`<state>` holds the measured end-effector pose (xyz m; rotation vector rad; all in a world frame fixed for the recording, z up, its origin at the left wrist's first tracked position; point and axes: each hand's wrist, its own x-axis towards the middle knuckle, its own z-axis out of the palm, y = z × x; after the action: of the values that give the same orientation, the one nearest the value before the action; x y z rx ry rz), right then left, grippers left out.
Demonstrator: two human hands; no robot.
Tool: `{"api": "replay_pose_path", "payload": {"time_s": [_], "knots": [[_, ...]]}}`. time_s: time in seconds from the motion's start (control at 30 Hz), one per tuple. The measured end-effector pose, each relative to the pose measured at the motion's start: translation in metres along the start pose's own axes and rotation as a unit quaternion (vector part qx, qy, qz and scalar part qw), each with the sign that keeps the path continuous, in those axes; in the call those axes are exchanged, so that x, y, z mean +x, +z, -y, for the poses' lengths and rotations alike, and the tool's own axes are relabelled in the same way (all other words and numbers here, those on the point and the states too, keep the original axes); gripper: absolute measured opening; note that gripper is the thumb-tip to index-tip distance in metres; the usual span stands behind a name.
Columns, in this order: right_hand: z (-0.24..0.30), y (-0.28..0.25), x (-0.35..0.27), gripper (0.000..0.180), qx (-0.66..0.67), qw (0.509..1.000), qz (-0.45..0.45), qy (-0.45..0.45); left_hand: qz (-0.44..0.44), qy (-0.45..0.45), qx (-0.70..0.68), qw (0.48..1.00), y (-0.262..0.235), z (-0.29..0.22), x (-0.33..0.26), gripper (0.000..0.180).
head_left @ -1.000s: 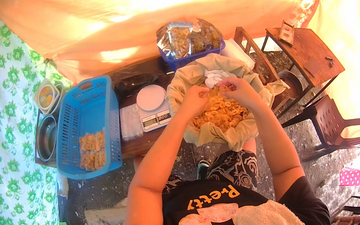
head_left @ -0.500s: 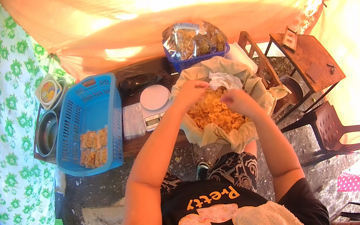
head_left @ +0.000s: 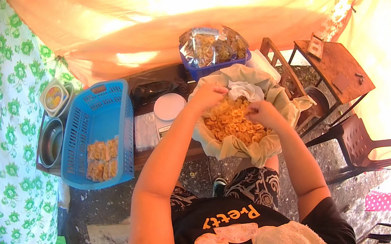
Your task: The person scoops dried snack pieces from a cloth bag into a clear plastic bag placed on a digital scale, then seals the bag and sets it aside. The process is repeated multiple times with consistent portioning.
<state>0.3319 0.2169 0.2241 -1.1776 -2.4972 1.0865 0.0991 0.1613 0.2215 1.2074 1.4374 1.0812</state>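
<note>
Yellow-orange chips (head_left: 240, 127) fill a wide container lined with pale yellow-green cloth (head_left: 214, 143). My left hand (head_left: 211, 95) is over the far left part of the chips, fingers closed. Under its fingertips hangs a hazy, see-through patch that looks like a clear plastic bag (head_left: 222, 106). To its right, my right hand (head_left: 261, 113) hovers low above the chips with fingers pinched together; whatever is in them is too small to make out. A crumpled white cloth or bag (head_left: 246, 91) lies on the chips between the hands and the far rim.
Left of the chips stand a white kitchen scale (head_left: 169, 106), a stack of clear bags (head_left: 146, 131) and a blue basket (head_left: 127, 153) with packed chips. Behind is a dark blue basket (head_left: 218, 69) of filled pouches. At right are a wooden table (head_left: 337, 66) and a brown plastic chair (head_left: 362, 139).
My right hand has shifted slightly down and to the right. My left hand has moved slightly, staying over the far left chips. The whole view has shifted a little.
</note>
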Motion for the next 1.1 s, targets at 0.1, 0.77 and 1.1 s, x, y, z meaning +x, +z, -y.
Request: {"api": "replay_pose_path", "payload": {"time_s": [0.1,0.77,1.1], "knots": [[0.03,-0.02,0.006,0.018,0.047,0.998,-0.04,-0.034,0.001,0.008,0.015,1.0,0.008,0.004,0.001,0.031],[0.071,-0.008,0.021,0.012,-0.371,0.874,-0.088,-0.303,0.078,-0.02,-0.216,0.973,-0.029,0.001,0.0,0.025],[0.135,-0.013,0.058,0.01,-0.266,0.923,-0.075,-0.269,-0.112,0.101,-0.444,0.883,-0.074,0.044,-0.041,0.024]]}}
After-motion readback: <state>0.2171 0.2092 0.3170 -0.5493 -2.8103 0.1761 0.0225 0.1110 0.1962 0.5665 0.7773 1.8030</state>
